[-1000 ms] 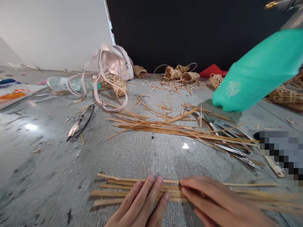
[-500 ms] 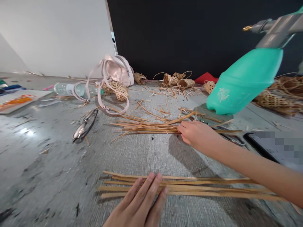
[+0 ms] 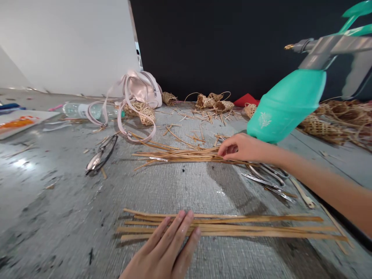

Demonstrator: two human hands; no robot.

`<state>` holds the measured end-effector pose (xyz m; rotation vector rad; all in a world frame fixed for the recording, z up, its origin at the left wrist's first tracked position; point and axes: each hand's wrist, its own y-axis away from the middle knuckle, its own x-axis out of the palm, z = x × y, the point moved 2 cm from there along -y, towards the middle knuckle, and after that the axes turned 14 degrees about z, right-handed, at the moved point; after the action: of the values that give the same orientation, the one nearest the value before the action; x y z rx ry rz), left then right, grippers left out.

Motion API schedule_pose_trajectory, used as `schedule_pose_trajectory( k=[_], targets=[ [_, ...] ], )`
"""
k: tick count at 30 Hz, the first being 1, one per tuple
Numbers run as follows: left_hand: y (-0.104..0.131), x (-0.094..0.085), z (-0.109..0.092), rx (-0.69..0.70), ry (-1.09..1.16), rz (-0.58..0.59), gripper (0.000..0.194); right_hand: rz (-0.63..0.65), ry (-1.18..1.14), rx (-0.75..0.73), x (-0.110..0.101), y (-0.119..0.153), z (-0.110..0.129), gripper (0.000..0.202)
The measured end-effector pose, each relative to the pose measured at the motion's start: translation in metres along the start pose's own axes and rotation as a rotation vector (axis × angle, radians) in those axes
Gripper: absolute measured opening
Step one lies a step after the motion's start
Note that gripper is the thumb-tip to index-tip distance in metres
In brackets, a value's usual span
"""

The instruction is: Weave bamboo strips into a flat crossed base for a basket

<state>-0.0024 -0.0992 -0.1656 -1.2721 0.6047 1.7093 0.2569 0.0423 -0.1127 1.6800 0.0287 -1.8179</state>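
Near the bench's front edge, the left hand (image 3: 165,252) lies flat, fingers spread, on the laid strips (image 3: 232,226); mid-bench, the right hand (image 3: 242,148) pinches the loose strip pile (image 3: 177,155)

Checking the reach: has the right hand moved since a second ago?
Yes. The right hand left the near strips and went forward to the far strip pile.
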Motion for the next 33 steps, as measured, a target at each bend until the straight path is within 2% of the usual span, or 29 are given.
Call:
schedule_pose_trajectory(
  k=[4, 8, 11, 17, 28, 33],
  targets=[
    [-0.002, -0.002, 0.0, 0.009, 0.013, -0.007, 0.037, -0.037, 0.04, 0.081, 0.005, 0.006, -0.009, 0.019],
    [-0.001, -0.003, -0.001, 0.012, -0.005, 0.003, 0.039, 0.003, 0.02, 0.125, 0.009, 0.004, -0.022, 0.017],
    [0.0, -0.002, -0.003, 0.038, -0.055, 0.014, 0.045, 0.035, -0.019, 0.13, 0.004, 0.004, -0.028, 0.02],
    [-0.004, -0.002, -0.003, 0.077, -0.106, 0.035, 0.051, 0.028, -0.137, 0.125, -0.005, 0.005, -0.036, 0.023],
    [-0.002, 0.0, -0.001, 0.087, -0.102, 0.051, 0.052, 0.017, -0.4, 0.057, 0.002, 0.01, -0.044, 0.028],
    [-0.003, -0.003, -0.001, 0.073, -0.107, 0.047, 0.052, -0.024, -0.441, 0.018, 0.009, 0.006, -0.052, 0.025]
  ],
)
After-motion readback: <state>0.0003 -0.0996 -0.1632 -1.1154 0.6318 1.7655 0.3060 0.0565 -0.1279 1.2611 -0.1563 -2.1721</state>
